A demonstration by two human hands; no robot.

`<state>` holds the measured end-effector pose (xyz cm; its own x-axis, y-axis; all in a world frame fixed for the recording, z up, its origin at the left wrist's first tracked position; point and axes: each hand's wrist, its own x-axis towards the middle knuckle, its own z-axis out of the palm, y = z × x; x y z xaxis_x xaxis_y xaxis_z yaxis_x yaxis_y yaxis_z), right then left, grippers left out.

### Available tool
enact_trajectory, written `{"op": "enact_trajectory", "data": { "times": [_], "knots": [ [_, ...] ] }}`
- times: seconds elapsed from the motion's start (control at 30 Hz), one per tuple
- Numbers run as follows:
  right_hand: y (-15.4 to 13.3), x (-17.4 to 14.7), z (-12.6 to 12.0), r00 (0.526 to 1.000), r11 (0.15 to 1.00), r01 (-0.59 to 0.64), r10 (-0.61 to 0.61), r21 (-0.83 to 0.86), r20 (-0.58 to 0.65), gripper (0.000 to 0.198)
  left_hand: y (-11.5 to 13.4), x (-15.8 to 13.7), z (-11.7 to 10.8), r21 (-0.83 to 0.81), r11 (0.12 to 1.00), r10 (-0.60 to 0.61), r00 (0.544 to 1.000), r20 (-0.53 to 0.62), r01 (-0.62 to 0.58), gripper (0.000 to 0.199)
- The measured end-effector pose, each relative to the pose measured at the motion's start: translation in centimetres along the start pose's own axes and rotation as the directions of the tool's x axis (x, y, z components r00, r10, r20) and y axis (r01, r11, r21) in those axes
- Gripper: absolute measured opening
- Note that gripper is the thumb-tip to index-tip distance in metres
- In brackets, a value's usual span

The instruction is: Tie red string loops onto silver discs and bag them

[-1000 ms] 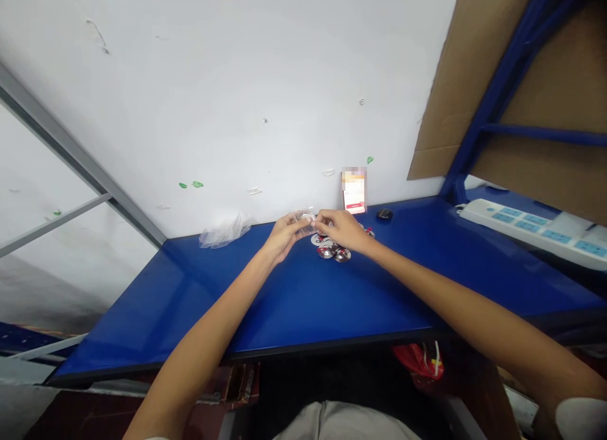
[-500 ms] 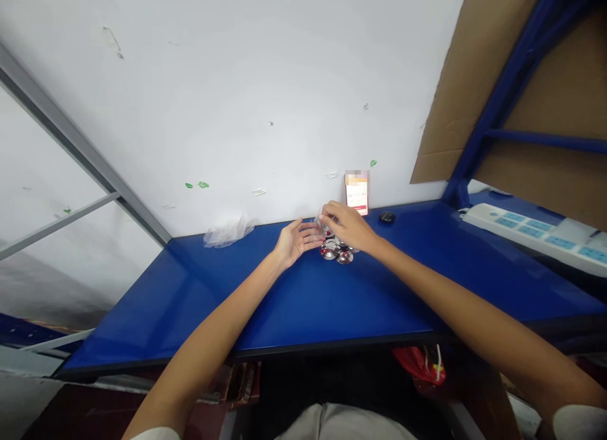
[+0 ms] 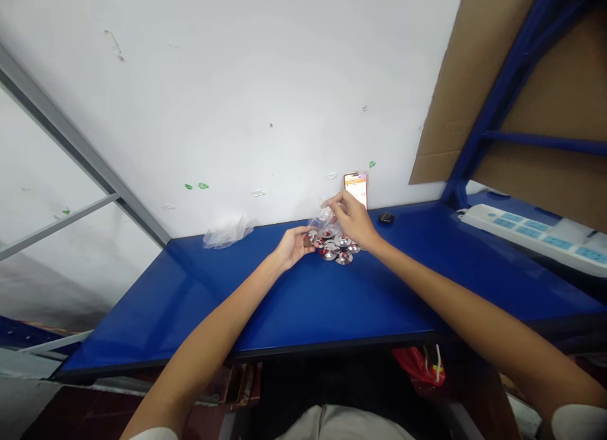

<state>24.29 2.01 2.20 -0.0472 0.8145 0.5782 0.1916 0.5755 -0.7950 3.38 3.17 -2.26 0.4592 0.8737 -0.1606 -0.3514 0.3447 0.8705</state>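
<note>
My right hand (image 3: 355,220) pinches the upper edge of a clear plastic bag (image 3: 318,221) and holds it raised over the table. A round shiny metal disc (image 3: 312,236) sits between the thumb and fingers of my left hand (image 3: 293,246), just below the bag. Right of my left fingers lies a pile of several shiny metal discs with red marks (image 3: 344,258). The bag overlaps the back of this pile, so I cannot tell which discs are inside it.
Crumpled clear plastic bags (image 3: 229,232) lie at the back left of the blue table (image 3: 284,307). A phone (image 3: 356,188) leans on the wall behind my right hand. Further right are a small black object (image 3: 386,218) and a white power strip (image 3: 535,234).
My left hand has closed from spread fingers onto a disc. My right hand has shifted slightly up and right, lifting the bag's edge, and more of the discs show.
</note>
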Motion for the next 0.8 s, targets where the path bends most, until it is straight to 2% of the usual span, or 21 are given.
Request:
{"op": "enact_trajectory", "data": {
  "times": [0.1, 0.2, 0.37, 0.47, 0.6, 0.8],
  "knots": [
    [0.9, 0.8, -0.7, 0.990, 0.994, -0.022, 0.036, 0.103, -0.138, 0.036, 0.6, 0.3, -1.0, 0.034, 0.997, 0.074, 0.996, -0.039, -0.073, 0.026],
    [2.0, 1.3, -1.4, 0.982, 0.997, -0.019, 0.033, 0.080, -0.188, 0.037, 1.3, 0.7, -2.3, 0.106, 0.981, 0.176, 0.974, -0.140, -0.162, 0.034],
    [3.4, 1.5, -1.6, 0.986, 0.987, -0.103, 0.119, 0.127, -0.118, 0.039, 1.3, 1.3, -4.0, 0.208, 0.952, 0.269, 0.938, -0.219, -0.224, 0.039],
    [4.4, 1.8, -1.9, 0.979, 0.965, -0.170, 0.189, 0.198, -0.080, 0.038, 1.2, 1.3, -4.5, 0.261, 0.935, 0.299, 0.929, -0.217, -0.240, 0.039],
    [5.5, 2.4, -2.9, 0.978, 0.975, -0.187, 0.196, 0.120, -0.071, 0.037, 1.4, 1.1, -4.9, 0.347, 0.893, 0.370, 0.906, -0.205, -0.286, 0.042],
    [5.0, 3.2, -3.8, 0.956, 0.936, -0.250, 0.280, 0.248, -0.093, 0.038, 1.6, 1.2, -5.0, 0.380, 0.868, 0.412, 0.890, -0.193, -0.319, 0.051]
  ]
}}
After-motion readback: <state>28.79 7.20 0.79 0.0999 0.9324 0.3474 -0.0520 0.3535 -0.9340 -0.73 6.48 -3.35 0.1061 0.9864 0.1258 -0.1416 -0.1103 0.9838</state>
